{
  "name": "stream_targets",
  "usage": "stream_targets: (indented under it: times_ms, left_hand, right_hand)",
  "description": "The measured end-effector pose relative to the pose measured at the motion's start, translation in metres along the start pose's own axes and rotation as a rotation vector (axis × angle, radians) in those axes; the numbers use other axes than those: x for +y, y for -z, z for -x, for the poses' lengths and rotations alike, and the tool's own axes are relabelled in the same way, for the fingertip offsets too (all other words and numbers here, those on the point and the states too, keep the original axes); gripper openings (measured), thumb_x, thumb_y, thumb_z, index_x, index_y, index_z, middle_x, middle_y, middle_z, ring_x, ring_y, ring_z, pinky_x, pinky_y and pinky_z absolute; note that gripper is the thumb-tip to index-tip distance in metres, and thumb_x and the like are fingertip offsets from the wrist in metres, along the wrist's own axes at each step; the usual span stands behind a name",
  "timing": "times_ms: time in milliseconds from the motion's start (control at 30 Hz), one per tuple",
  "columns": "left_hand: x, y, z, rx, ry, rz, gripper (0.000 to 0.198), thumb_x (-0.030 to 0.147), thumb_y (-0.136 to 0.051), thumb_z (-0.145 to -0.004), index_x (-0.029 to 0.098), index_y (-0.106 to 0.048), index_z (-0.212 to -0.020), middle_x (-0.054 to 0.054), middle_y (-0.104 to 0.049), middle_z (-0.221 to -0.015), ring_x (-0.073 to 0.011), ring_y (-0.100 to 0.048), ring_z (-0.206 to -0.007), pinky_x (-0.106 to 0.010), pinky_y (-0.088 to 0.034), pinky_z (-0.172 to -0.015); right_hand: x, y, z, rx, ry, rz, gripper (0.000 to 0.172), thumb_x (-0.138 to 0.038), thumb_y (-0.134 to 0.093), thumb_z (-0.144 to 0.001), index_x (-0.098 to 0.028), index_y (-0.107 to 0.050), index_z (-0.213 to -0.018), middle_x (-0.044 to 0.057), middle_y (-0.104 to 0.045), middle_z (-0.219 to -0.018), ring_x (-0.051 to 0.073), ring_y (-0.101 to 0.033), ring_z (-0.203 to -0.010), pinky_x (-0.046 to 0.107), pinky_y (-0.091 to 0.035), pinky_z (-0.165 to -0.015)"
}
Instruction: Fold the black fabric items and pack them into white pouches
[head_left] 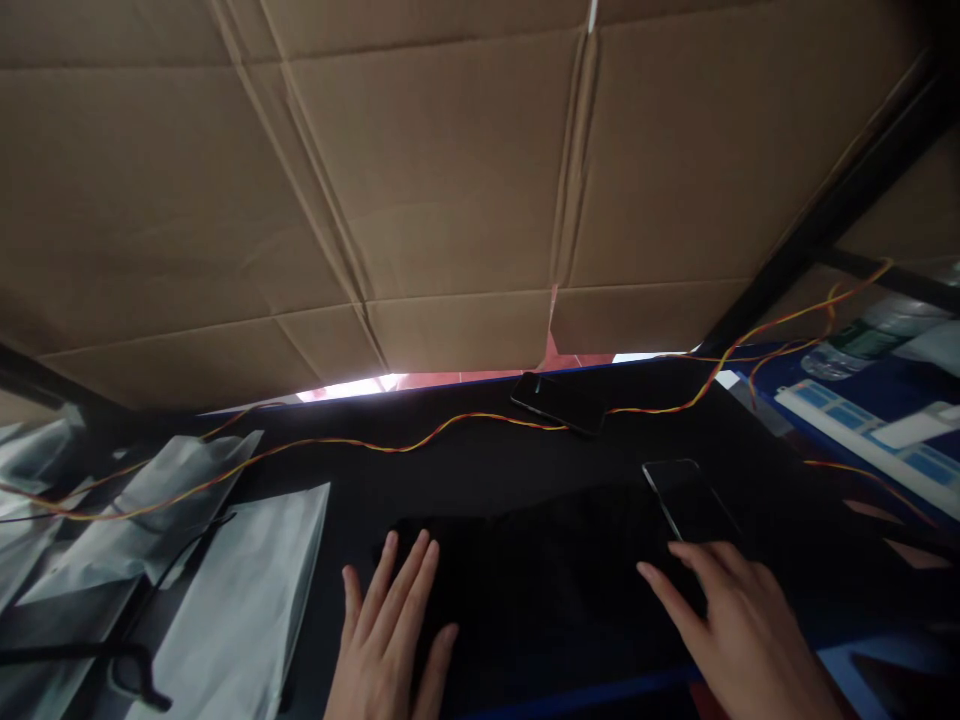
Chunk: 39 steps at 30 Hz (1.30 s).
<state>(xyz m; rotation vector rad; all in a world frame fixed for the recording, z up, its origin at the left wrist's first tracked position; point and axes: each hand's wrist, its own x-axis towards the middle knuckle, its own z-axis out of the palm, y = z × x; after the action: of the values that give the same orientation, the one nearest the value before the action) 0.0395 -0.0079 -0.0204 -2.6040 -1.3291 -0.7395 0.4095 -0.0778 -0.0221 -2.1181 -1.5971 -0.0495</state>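
Note:
My left hand [394, 630] lies palm down with its fingers spread on the left end of a dark, flat item [525, 580] on the black table; its outline is hard to make out. Over the right end of that dark item is my right hand [739, 625], thumb apart from the curved fingers, nothing visible between them. Just beyond its fingertips lies a phone [690, 498] with a dark screen and light edge. A second dark phone [559, 402] rests near the table's far edge.
Translucent pouches [244, 590] and a black strap or cable [135, 665] lie at left. A red-yellow twisted wire [450, 424] crosses the table. Cardboard [450, 180] stands behind. At right are a plastic bottle [870, 335] and a blue-white sheet [862, 430].

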Motion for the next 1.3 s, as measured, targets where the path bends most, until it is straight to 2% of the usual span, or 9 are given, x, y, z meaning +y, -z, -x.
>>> stream_targets:
  times_ms: [233, 467, 567, 667, 767, 900, 1067, 1167, 1300]
  left_hand:
    - [-0.003, -0.001, 0.005, -0.017, 0.185, 0.130, 0.070, 0.021, -0.049, -0.111, 0.030, -0.024, -0.176, -0.011, -0.056, -0.168, -0.0376, -0.041, -0.163, -0.078, -0.039, -0.121]
    - [-0.002, 0.004, 0.002, -0.064, 0.217, 0.231, 0.073, 0.018, -0.049, -0.111, 0.034, -0.021, -0.177, -0.009, -0.049, -0.173, -0.0347, -0.036, -0.165, -0.066, -0.043, -0.125]
    - [-0.004, 0.002, 0.004, -0.068, 0.211, 0.238, 0.076, 0.016, -0.050, -0.110, 0.037, -0.022, -0.177, -0.008, -0.049, -0.174, -0.0360, -0.037, -0.164, -0.065, -0.044, -0.125]
    - [-0.005, 0.001, 0.004, -0.067, 0.212, 0.233, 0.077, 0.015, -0.051, -0.110, 0.039, -0.022, -0.177, -0.008, -0.048, -0.174, -0.0368, -0.038, -0.164, -0.065, -0.045, -0.125]
    - [-0.004, 0.001, 0.002, -0.056, 0.204, 0.212, 0.077, 0.014, -0.051, -0.110, 0.037, -0.022, -0.177, -0.008, -0.048, -0.174, -0.0367, -0.037, -0.164, -0.066, -0.047, -0.124]
    - [-0.003, -0.001, 0.001, -0.042, 0.164, 0.136, 0.076, 0.015, -0.051, -0.109, 0.035, -0.024, -0.177, -0.009, -0.048, -0.174, -0.0372, -0.039, -0.163, -0.067, -0.050, -0.120]
    - [-0.002, -0.003, 0.003, -0.057, 0.121, -0.005, 0.075, 0.018, -0.051, -0.109, 0.031, -0.023, -0.177, -0.012, -0.046, -0.175, -0.0406, -0.036, -0.164, -0.071, -0.051, -0.117]
    - [-0.001, -0.002, -0.004, -0.036, 0.077, -0.103, 0.074, 0.020, -0.051, -0.109, 0.025, -0.022, -0.178, -0.015, -0.042, -0.176, -0.0431, -0.030, -0.166, -0.075, -0.049, -0.117]
    - [0.000, -0.006, -0.023, -0.037, -0.020, -0.100, 0.074, 0.025, -0.050, -0.110, 0.017, -0.022, -0.177, -0.017, -0.038, -0.178, -0.0387, -0.035, -0.165, -0.059, -0.056, -0.117]
  right_hand:
    - [-0.034, 0.021, -0.022, 0.122, -0.013, -0.243, 0.039, -0.066, -0.058, -0.105, -0.028, -0.067, -0.103, 0.010, -0.079, -0.121, 0.029, -0.081, -0.101, 0.035, -0.067, -0.072]
    - [-0.115, 0.003, -0.022, 0.077, 0.482, -0.252, 0.015, -0.031, -0.054, -0.109, -0.026, -0.069, -0.109, 0.007, -0.083, -0.126, 0.025, -0.083, -0.111, 0.031, -0.070, -0.085]
    - [-0.127, -0.010, -0.017, 0.010, 0.637, -0.244, 0.024, -0.023, -0.057, -0.106, -0.023, -0.072, -0.125, 0.005, -0.082, -0.130, 0.025, -0.081, -0.117, 0.031, -0.070, -0.089]
    - [-0.119, -0.015, -0.014, 0.051, 0.555, -0.242, 0.033, -0.017, -0.052, -0.107, -0.024, -0.073, -0.133, 0.005, -0.078, -0.141, 0.024, -0.076, -0.128, 0.034, -0.068, -0.098]
    - [-0.106, -0.024, -0.012, 0.061, 0.525, -0.119, 0.039, -0.023, -0.052, -0.110, -0.024, -0.069, -0.145, 0.009, -0.063, -0.160, 0.037, -0.064, -0.144, 0.051, -0.068, -0.100]
    - [-0.099, -0.047, -0.003, -0.032, 0.537, -0.007, 0.056, -0.027, -0.047, -0.112, -0.026, -0.047, -0.168, 0.010, -0.048, -0.171, 0.049, -0.047, -0.155, 0.071, -0.064, -0.099]
    - [-0.107, -0.049, -0.001, -0.012, 0.452, -0.066, 0.071, -0.032, -0.045, -0.114, -0.028, -0.016, -0.179, 0.012, -0.036, -0.178, 0.047, -0.030, -0.164, 0.074, -0.057, -0.109]
    - [-0.117, -0.046, -0.007, -0.015, 0.463, -0.074, 0.074, -0.033, -0.046, -0.115, -0.023, -0.011, -0.179, 0.012, -0.035, -0.178, 0.043, -0.031, -0.165, 0.068, -0.057, -0.113]
    - [-0.123, -0.055, -0.011, -0.052, 0.502, -0.028, 0.077, -0.035, -0.047, -0.115, -0.019, -0.007, -0.179, 0.011, -0.041, -0.175, 0.040, -0.042, -0.160, 0.065, -0.056, -0.116]
